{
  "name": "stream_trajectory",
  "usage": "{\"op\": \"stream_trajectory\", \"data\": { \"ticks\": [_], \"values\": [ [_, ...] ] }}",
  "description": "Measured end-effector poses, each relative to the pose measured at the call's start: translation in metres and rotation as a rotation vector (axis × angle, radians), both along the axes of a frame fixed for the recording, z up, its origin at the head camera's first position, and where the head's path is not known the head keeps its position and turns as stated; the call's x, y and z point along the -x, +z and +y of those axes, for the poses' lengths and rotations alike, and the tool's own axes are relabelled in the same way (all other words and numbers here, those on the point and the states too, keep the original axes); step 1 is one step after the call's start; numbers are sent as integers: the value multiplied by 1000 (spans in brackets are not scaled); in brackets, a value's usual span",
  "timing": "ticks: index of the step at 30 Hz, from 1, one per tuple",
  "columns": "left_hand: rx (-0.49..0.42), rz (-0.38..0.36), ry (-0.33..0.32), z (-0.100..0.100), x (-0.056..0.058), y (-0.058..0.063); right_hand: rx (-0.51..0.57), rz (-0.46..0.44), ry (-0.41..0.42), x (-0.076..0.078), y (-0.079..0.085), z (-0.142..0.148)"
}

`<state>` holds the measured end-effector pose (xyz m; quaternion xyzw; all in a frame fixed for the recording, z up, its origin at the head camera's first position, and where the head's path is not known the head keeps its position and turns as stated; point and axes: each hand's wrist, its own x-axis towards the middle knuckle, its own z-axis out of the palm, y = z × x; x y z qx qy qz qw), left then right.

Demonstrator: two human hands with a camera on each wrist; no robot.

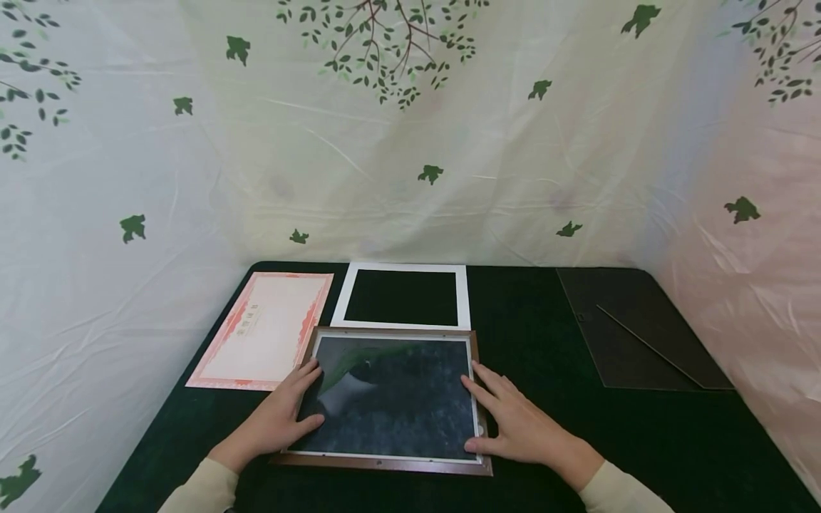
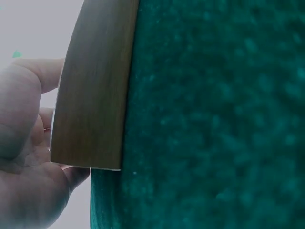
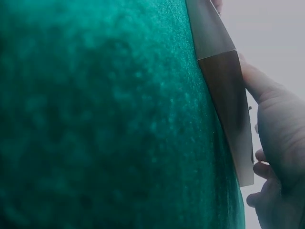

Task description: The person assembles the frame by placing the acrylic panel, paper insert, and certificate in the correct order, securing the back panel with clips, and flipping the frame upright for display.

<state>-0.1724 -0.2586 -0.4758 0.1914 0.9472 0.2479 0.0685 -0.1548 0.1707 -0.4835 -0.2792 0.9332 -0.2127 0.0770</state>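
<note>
A wooden-edged picture frame [image 1: 385,464] lies flat near the middle of the dark green table, its inner side facing up. Inside its rim sits a glass-like sheet [image 1: 398,420] with dim reflections. My left hand [image 1: 272,424] rests over the frame's left side, fingers spread and touching the sheet's edge. Opposite it, my right hand [image 1: 516,420] touches the right side with thumb and fingers extended. The left wrist view has the brown frame side [image 2: 95,86] beside the hand. In the right wrist view, a frame corner [image 3: 224,86] stands by the fingers, which are partly hidden.
Behind the frame lies a white mat border [image 1: 463,299]. A pink-edged certificate [image 1: 282,306] is at the left. On the right, a dark backing board [image 1: 628,306] carries a thin rod [image 1: 648,345]. A leaf-patterned curtain [image 1: 436,214] encloses the table [image 1: 532,306].
</note>
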Motion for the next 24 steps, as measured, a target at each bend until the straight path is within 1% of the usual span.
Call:
{"op": "stream_trajectory", "data": {
  "ticks": [8,11,13,16,19,21,24],
  "values": [
    [28,2,-5,3,-2,1,-15,5,-9,-1,-2,0],
    [36,0,1,5,-3,1,-18,-11,-25,1,0,1],
    [42,5,4,6,-3,2,-5,-18,-45,6,4,3],
    [61,23,6,8,-5,3,26,1,-89,20,9,9],
    [83,46,4,9,-7,6,28,57,-119,40,13,13],
    [94,55,-8,9,-10,8,9,101,-118,54,15,14],
    [100,46,-36,8,-13,9,-21,137,-86,72,16,13]
  ]
}}
